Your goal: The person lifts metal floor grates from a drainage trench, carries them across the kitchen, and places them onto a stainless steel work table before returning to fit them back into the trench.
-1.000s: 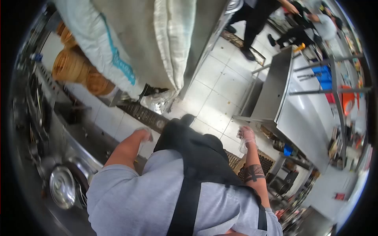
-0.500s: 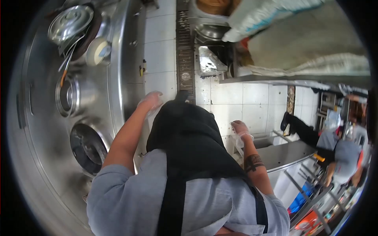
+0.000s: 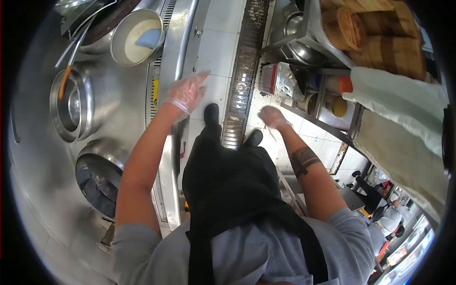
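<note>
My left hand (image 3: 187,94), in a clear plastic glove, hangs beside the steel counter's front edge with its fingers stretched forward and holding nothing. A white pot (image 3: 134,38) with a blue item (image 3: 148,39) inside stands on the counter close to it. My right hand (image 3: 271,117), gloved too, hangs over the tiled floor with its fingers curled in. Nothing shows in it. Nearest to that hand is a clear-topped container (image 3: 286,81) by the rack on the right.
A floor drain grate (image 3: 241,85) runs ahead between counter and rack. The counter holds a steel pot (image 3: 71,107) and a round burner opening (image 3: 99,175). Bamboo steamers (image 3: 380,42) and a pale cloth (image 3: 403,104) are on the right rack. Another person (image 3: 387,218) is farther right.
I have moved forward along the aisle and the view has shifted. The white pot and the rack are closer. Both hands still hang at my sides, with my shoes now showing.
</note>
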### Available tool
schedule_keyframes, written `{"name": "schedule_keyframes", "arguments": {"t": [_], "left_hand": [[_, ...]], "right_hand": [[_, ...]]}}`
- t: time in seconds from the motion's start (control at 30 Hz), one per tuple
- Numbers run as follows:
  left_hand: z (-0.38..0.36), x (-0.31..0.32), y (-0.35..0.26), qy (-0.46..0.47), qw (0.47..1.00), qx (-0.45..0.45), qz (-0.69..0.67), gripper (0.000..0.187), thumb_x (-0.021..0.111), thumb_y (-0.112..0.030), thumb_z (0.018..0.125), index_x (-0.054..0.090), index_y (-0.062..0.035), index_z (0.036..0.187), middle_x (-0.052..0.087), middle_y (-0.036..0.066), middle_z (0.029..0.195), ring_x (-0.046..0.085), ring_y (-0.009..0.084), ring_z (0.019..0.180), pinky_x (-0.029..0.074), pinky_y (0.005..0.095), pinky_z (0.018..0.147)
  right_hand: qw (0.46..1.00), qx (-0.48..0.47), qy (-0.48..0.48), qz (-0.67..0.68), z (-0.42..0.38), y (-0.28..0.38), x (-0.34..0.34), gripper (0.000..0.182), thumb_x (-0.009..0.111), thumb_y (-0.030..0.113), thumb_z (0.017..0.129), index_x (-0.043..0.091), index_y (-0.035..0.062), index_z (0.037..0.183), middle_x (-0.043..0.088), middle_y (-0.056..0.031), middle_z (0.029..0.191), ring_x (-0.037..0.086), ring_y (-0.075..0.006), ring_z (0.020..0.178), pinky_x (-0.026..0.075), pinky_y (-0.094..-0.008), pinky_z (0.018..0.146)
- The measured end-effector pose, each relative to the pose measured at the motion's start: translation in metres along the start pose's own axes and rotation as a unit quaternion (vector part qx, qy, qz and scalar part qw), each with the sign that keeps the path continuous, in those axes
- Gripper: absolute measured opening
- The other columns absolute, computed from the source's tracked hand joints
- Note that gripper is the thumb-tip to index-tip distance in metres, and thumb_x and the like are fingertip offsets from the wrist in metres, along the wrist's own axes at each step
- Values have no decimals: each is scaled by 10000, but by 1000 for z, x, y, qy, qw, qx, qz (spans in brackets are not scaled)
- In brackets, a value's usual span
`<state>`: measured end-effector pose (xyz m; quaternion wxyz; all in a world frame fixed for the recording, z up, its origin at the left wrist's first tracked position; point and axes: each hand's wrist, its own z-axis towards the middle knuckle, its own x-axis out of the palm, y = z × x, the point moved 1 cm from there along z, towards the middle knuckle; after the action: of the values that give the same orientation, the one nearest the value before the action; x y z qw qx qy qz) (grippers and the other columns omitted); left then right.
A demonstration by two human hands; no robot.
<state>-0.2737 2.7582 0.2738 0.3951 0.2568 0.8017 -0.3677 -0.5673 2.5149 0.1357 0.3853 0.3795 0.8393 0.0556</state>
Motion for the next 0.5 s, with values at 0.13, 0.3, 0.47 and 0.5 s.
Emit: {"name": "schedule_keyframes", "arguments": {"t": [0.13,0.3,0.47,0.5], "left_hand": [[52,0,23,-7,995,90,-30,514,541,-233,980,465,-149,1482,674,184,1137,640,394,1071,522,490,923],[75,-4,14,73,993,76,60,521,590,-242,952,506,-135,1455,683,134,1028,642,347,950,526,464,845],[86,12,18,27,987,86,134,532,634,-221,930,531,-164,1449,695,68,982,636,275,846,536,418,778],[87,14,18,4,986,86,139,537,653,-206,921,541,-170,1445,698,52,963,630,261,798,539,411,746]], "right_hand": [[998,1,-39,-52,114,14,-55,446,518,405,1005,696,0,1055,694,-237,1098,654,-402,1081,513,-476,977],[975,0,-103,-196,261,-35,-124,255,630,225,896,760,36,1010,723,-217,1116,690,-391,1078,535,-478,965],[921,27,-117,-372,389,-116,-147,220,631,171,902,790,69,1015,753,-147,1123,722,-332,1074,578,-450,884],[907,27,-115,-405,405,-128,-144,226,619,171,915,793,78,1024,759,-130,1126,727,-318,1074,589,-440,857]]}}
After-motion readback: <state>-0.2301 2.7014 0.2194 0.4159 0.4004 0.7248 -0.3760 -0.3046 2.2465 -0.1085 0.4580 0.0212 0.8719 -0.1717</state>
